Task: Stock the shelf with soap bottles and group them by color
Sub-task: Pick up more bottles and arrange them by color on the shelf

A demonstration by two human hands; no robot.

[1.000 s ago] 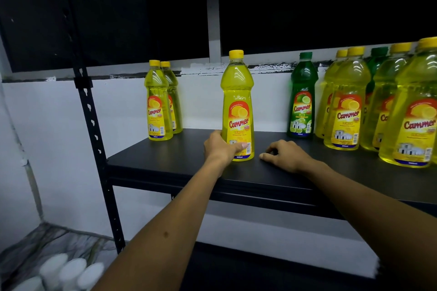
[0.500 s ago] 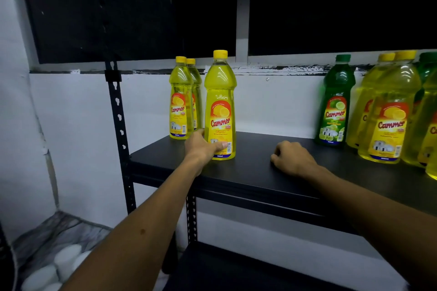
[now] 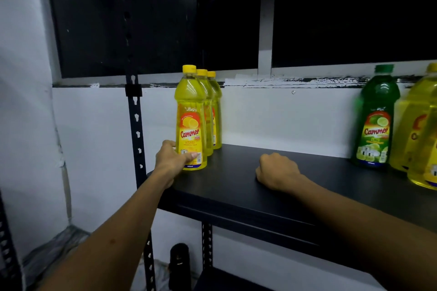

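Rear yellow bottles (image 3: 214,111) half hidden

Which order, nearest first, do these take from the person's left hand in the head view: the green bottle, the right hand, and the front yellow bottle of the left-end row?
1. Front yellow bottle: held at its base by the left hand, at the shelf's left end.
2. Right hand: resting mid-shelf.
3. Green bottle: far right, by the wall.

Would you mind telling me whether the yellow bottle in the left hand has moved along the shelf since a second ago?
Yes. The left hand has slid the yellow bottle leftward along the shelf, lining it up in front of the two yellow bottles near the upright post.
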